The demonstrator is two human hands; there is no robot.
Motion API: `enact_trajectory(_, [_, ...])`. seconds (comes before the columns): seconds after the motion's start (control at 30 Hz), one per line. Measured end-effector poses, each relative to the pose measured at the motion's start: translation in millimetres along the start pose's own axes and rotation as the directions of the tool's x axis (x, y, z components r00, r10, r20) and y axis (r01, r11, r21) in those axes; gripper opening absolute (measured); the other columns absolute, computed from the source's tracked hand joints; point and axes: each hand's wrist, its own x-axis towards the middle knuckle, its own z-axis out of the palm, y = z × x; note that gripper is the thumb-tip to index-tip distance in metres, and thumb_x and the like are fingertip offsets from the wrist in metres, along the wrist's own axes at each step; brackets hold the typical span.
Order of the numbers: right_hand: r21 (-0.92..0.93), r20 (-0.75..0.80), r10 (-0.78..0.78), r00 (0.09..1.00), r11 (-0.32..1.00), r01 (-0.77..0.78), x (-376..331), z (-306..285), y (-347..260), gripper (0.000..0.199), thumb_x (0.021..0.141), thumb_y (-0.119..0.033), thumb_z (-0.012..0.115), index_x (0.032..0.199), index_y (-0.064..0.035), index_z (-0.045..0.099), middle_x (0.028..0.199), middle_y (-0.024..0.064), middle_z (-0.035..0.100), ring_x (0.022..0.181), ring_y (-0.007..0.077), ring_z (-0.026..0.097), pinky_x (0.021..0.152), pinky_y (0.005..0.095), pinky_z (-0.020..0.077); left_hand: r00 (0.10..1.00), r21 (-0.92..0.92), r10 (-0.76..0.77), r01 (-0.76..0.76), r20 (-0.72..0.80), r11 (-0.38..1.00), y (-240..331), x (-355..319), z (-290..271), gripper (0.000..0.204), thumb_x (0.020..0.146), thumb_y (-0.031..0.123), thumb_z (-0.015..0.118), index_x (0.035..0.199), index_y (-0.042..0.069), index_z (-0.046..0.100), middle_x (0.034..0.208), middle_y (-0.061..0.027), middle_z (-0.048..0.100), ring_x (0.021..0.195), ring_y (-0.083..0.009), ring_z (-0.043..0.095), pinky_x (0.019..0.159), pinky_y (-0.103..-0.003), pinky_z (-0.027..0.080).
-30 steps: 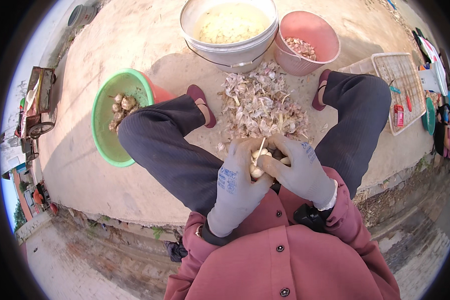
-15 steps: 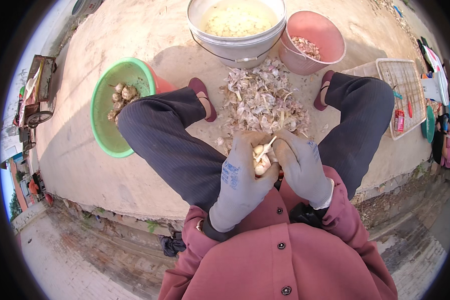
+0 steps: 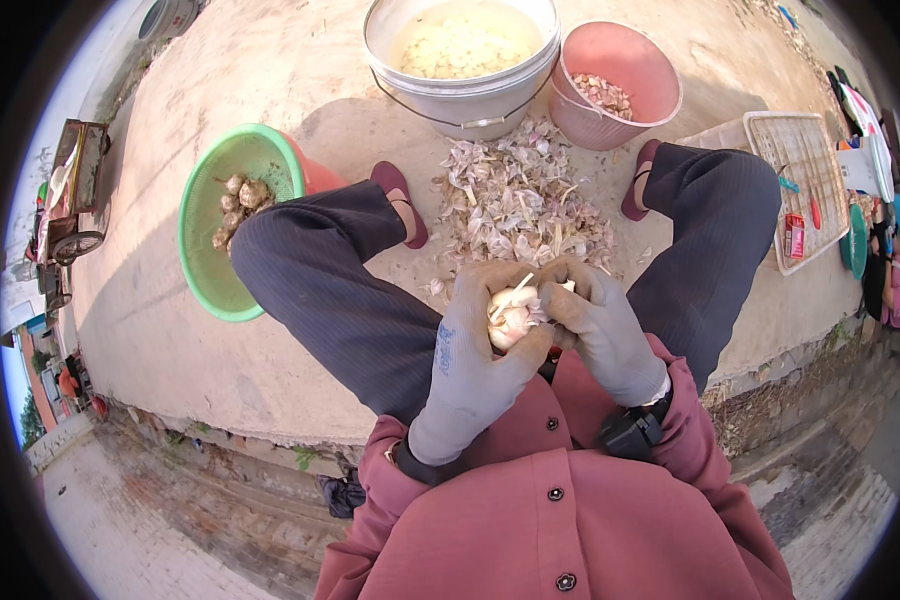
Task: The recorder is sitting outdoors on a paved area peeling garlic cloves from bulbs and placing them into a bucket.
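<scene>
My left hand (image 3: pixel 467 352), in a grey work glove, wraps round a partly opened garlic bulb (image 3: pixel 511 322) in front of my lap. Pale cloves and a bit of stalk show between its thumb and fingers. My right hand (image 3: pixel 607 328), gloved the same way, is closed against the bulb's right side, thumb and fingertips bent together. A small whitish piece (image 3: pixel 568 286) shows at those fingertips; whether it is a clove or skin I cannot tell. Beyond both hands, a heap of garlic skins and stalks (image 3: pixel 518 195) covers the ground between my feet.
A white bucket (image 3: pixel 450 110) of water and pale cloves stands ahead, beside a pink bucket (image 3: pixel 600 132) of unpeeled cloves. On the left, a green basket (image 3: pixel 196 285) contains whole garlic bulbs (image 3: pixel 254 192). A plastic crate (image 3: pixel 808 128) with small items lies at right.
The garlic has turned in my left hand, its stalk less upright. My right fingers have curled and shifted along the bulb, and the whitish piece now shows there. The whole view has shifted slightly.
</scene>
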Motion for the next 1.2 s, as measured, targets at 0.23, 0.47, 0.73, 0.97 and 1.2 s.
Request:
enact_trajectory(0.23, [0.022,0.130,0.005,0.992,1.000,-0.008,-0.1,-6.8,-9.5,0.022,0.097,-0.020,0.057,0.111,-0.0032,0.060,0.080,-0.0022,0.060,0.061,0.0029,0.045,0.053,0.0198,0.0363,0.986,-0.173,-0.160,0.151,-0.040,0.973,-4.7,3.5,-6.8,0.048,0.080,0.002,0.065,0.126,-0.001,0.055,0.117,-0.0093,0.060,0.107,-0.0158,0.059,0.097,-0.031,0.048])
enact_trajectory(0.47, [-0.212,-0.129,-0.069,0.989,0.976,0.041,-2.5,-32.2,1.6,0.026,0.102,-0.020,0.050,0.111,-0.0017,0.066,0.078,0.0015,0.062,0.059,0.0031,0.044,0.052,0.0205,0.0358,0.997,0.029,-0.023,0.026,-0.078,0.999,-6.7,7.3,-18.0,0.049,0.080,0.007,0.066,0.127,-0.002,0.055,0.117,-0.0090,0.059,0.107,-0.0149,0.058,0.095,-0.029,0.047])
enact_trajectory(0.73, [-0.597,0.025,-0.360,0.933,0.743,0.303,-4.3,8.1,-25.2,0.026,0.096,-0.026,0.064,0.106,-0.0019,0.061,0.084,0.0110,0.068,0.072,0.0205,0.066,0.065,0.0327,0.0513,0.988,0.281,0.157,-0.151,0.001,0.948,-4.3,8.4,-4.2,0.056,0.076,0.004,0.065,0.130,0.000,0.054,0.118,-0.0168,0.060,0.107,-0.0267,0.061,0.095,-0.036,0.048])
enact_trajectory(0.97, [-0.626,0.160,-0.396,0.904,0.668,0.403,8.9,0.1,-6.6,0.026,0.093,-0.024,0.066,0.105,-0.0017,0.060,0.085,0.0160,0.066,0.073,0.0305,0.066,0.065,0.0381,0.0497,0.993,0.257,0.104,-0.114,0.052,0.960,5.6,5.4,-1.8,0.065,0.071,-0.001,0.062,0.135,0.000,0.052,0.120,-0.0202,0.059,0.115,-0.0356,0.058,0.099,-0.040,0.047])
enact_trajectory(1.2, [-0.575,0.080,-0.460,0.884,0.703,0.418,4.2,9.7,-12.7,0.017,0.099,-0.016,0.057,0.099,0.0001,0.062,0.082,0.0159,0.064,0.071,0.0292,0.064,0.064,0.0366,0.0487,0.988,0.286,0.157,-0.153,0.007,0.946,7.3,6.3,2.7,0.058,0.074,-0.003,0.063,0.131,-0.001,0.054,0.119,-0.0202,0.058,0.108,-0.0344,0.059,0.095,-0.039,0.048])
